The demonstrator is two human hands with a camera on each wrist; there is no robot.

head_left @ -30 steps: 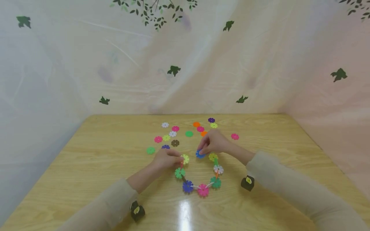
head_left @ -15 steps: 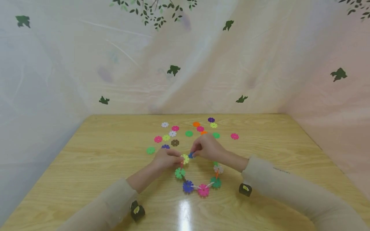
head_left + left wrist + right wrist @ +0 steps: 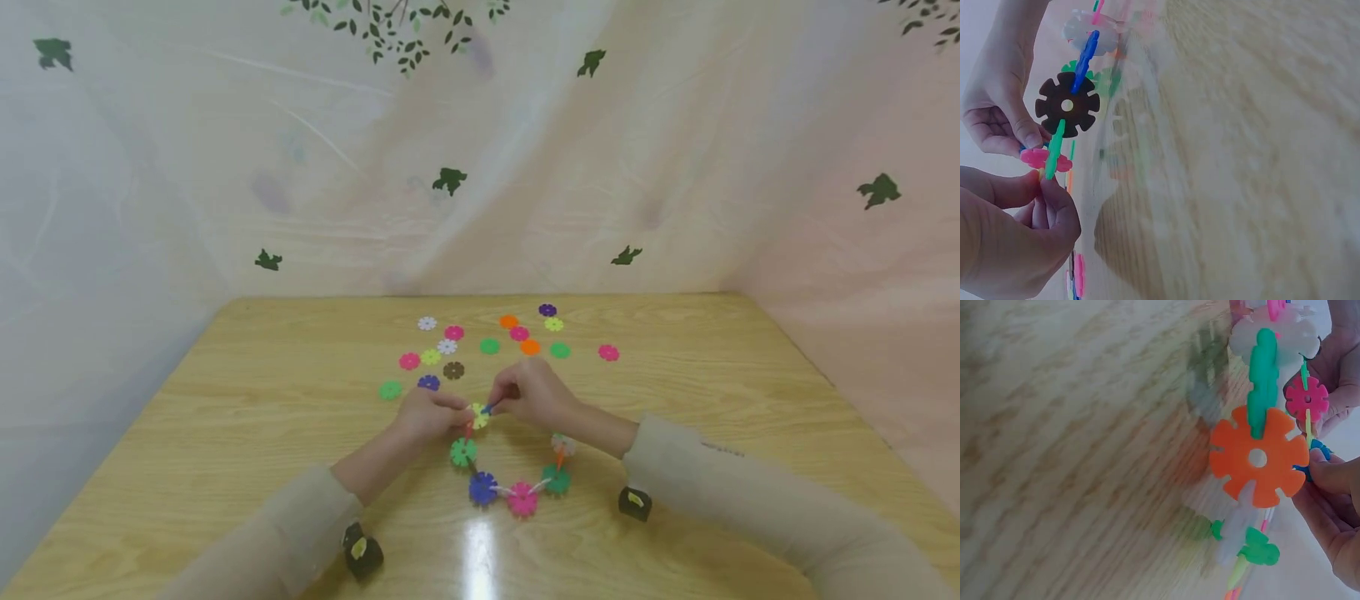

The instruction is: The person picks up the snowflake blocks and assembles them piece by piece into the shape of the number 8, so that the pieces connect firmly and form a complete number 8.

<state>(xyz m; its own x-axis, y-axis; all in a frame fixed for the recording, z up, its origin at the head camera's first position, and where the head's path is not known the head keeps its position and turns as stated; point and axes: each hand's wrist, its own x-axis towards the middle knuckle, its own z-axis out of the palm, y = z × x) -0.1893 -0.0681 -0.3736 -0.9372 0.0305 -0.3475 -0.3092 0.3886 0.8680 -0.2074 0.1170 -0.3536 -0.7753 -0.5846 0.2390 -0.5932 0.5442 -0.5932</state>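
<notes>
A curved chain of slotted flower-shaped plastic discs stands on the table, with a pink disc (image 3: 522,498) at its near bend and a dark blue one (image 3: 483,488) beside it. My left hand (image 3: 431,414) pinches the yellow disc (image 3: 479,417) at the chain's left end. Between thumb and fingers, my right hand (image 3: 538,396) holds a blue disc (image 3: 1319,449) edge-on against that yellow disc; whether their slots are joined I cannot tell. The right wrist view shows an orange disc (image 3: 1229,456) linked between teal and whitish ones. My right hand and forearm hide the chain's right end in the head view.
Loose discs lie scattered beyond my hands, among them a brown one (image 3: 453,370), a green one (image 3: 390,390), an orange one (image 3: 530,347) and a pink one (image 3: 609,352) farther right. A printed cloth (image 3: 525,225) hangs behind the wooden table (image 3: 262,400).
My right hand has moved left with the blue disc, turning it edge-on and bringing it to the yellow disc. The left hand has kept its hold; the chain's near part has shifted slightly.
</notes>
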